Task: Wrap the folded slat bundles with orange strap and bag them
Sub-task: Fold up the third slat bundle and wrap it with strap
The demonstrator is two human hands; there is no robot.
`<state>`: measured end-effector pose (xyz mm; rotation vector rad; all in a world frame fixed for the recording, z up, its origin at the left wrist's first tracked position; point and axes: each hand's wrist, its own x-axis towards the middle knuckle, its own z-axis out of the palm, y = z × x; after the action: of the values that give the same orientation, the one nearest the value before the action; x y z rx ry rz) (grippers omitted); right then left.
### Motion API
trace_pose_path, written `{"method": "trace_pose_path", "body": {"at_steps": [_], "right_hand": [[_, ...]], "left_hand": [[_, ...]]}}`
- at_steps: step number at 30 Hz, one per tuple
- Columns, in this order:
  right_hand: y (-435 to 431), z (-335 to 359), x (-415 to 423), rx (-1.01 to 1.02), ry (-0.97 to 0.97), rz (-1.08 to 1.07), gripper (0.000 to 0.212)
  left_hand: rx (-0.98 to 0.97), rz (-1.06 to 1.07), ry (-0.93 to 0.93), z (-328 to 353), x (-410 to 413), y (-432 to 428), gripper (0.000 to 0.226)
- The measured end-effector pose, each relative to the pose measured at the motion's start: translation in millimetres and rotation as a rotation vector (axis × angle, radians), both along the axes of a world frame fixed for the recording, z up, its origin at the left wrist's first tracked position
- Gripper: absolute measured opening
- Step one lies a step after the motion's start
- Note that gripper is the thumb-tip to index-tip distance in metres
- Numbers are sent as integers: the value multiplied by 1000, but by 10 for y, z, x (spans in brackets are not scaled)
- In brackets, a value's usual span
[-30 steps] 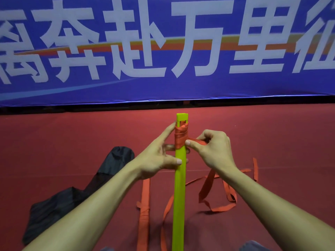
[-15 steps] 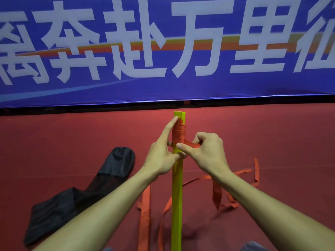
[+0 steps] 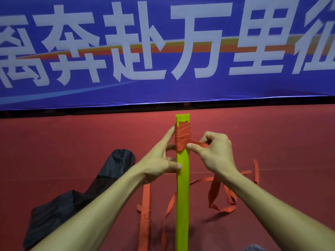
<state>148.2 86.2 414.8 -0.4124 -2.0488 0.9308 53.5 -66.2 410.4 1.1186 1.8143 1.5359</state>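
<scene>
— Hands? Where's the bundle?
— Left hand (image 3: 159, 164) grips the upright lime-green flat slat bundle (image 3: 182, 187); right hand (image 3: 214, 153) pinches the orange woven strap (image 3: 182, 138) wound near its top.
— Around it?
— Black fabric bag (image 3: 72, 200) left of the bundle, loose strap right, on red carpet (image 3: 272, 142); blue banner (image 3: 163, 51) behind.

Red floor (image 3: 72, 142), black bag (image 3: 76, 201) lying at left, loose orange strap (image 3: 222, 208) trailing near, right of centre

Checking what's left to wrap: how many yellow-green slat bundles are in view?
1: the slat bundle stands upright at centre, held between the left hand and right hand. Others may lie outside the frame.
</scene>
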Motion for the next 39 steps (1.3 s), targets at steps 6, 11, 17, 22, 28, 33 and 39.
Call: {"method": "trace_pose_path", "body": {"at_steps": [6, 11, 17, 22, 28, 33, 39], "right_hand": [[70, -16, 9, -16, -4, 30, 44], [169, -12, 63, -9, -64, -38, 48], [-46, 38, 65, 85, -28, 25, 57], [-172, 30, 6, 106, -37, -43, 63], [-105, 37, 0, 89, 4, -86, 63], [-44, 11, 23, 76, 7, -99, 62], [64, -22, 41, 35, -24, -101, 59]], "left_hand": [[44, -101, -32, -26, -40, -60, 108], [58, 98, 85, 31, 48, -20, 107], [10, 304, 231, -7, 92, 71, 110], [-54, 432, 364, -36, 180, 156, 110], [-24, 487, 253, -21, 176, 201, 112], [44, 238, 224, 6, 113, 157, 82], [8, -98, -19, 36, 33, -13, 99]]}}
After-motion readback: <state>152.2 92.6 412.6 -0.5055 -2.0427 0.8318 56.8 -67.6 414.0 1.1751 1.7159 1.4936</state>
